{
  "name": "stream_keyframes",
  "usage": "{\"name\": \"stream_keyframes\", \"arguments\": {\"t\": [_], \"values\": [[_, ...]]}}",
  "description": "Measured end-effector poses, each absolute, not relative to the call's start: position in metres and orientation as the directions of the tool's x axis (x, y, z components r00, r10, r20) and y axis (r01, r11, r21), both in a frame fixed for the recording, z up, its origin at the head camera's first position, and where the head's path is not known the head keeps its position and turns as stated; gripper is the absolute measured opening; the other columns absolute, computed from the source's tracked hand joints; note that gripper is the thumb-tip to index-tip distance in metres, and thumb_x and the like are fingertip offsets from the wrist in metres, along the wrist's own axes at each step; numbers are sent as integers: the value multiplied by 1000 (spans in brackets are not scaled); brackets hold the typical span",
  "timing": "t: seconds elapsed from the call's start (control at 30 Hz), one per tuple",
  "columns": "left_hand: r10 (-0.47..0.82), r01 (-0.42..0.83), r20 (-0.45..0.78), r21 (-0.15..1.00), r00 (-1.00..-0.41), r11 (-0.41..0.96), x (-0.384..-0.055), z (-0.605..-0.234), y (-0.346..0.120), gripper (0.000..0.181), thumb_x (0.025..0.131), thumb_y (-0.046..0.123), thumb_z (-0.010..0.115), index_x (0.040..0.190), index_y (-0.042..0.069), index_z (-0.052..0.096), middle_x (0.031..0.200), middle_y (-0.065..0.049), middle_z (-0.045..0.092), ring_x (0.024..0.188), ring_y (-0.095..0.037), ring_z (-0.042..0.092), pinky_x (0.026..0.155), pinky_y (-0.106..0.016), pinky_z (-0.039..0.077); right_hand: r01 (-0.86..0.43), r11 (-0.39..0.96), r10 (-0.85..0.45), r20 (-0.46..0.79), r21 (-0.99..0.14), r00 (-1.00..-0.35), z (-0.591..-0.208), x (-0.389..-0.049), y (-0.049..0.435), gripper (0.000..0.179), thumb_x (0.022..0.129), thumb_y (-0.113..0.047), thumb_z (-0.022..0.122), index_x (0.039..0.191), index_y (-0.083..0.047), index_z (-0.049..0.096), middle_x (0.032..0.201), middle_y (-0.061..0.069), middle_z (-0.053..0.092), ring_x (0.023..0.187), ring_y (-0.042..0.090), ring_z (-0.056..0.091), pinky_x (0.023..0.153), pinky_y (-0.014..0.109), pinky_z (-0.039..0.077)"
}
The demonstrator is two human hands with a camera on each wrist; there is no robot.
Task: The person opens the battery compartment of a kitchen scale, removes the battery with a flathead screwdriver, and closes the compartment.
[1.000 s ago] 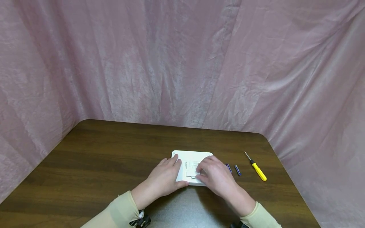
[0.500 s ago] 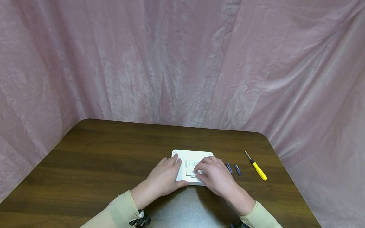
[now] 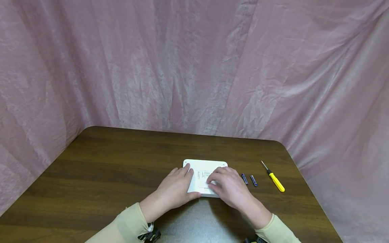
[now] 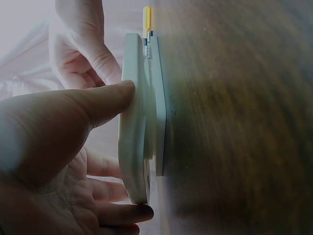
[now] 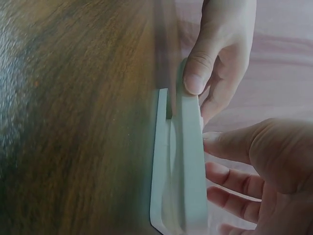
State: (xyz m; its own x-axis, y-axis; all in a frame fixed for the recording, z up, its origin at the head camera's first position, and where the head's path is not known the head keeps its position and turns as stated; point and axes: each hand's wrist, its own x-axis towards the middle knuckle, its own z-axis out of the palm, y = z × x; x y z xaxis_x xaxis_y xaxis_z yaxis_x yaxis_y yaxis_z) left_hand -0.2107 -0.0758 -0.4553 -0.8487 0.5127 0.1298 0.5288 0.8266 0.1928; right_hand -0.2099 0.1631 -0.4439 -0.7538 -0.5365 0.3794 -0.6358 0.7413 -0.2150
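A flat white device with rounded corners and two stacked layers lies on the table, its labelled back up. My left hand grips its left end, the thumb on the near edge and the fingers over the left side. My right hand is bent over the right part of the back, its thumb and fingertips on the battery cover below the printed label. In the right wrist view the right thumb and fingertips meet the device's back surface. The right hand hides part of the cover.
Two blue batteries, a left one and a right one, lie right of the device. Farther right is a screwdriver with a yellow handle. The brown wooden table ends at a pink curtain.
The battery cover, its tab sticking out earlier, now sits flatter in the device's back. The right fingertips have shifted slightly left over it. The left hand stays put.
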Motion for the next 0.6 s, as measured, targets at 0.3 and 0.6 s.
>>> {"name": "stream_keyframes", "arguments": {"t": [0.3,0.6], "values": [[512,529,132,188,-849,828,-210,-456,-76,90,97,62,80,150,-9,61,160,-31,53,146,-42,56,123,-56,42,-598,762,-500,362,-247,-786,-444,-211,159,17,88,-11,91,89,-20,76,98,-7,72,105,22,70,107,50,53],[522,545,159,179,-838,819,-210,-454,-76,87,95,58,84,147,-10,63,157,-32,55,145,-42,57,121,-57,44,-526,801,-446,302,-284,-842,-443,-213,159,23,89,-16,93,99,-16,73,106,-1,70,106,24,67,98,53,55]]}}
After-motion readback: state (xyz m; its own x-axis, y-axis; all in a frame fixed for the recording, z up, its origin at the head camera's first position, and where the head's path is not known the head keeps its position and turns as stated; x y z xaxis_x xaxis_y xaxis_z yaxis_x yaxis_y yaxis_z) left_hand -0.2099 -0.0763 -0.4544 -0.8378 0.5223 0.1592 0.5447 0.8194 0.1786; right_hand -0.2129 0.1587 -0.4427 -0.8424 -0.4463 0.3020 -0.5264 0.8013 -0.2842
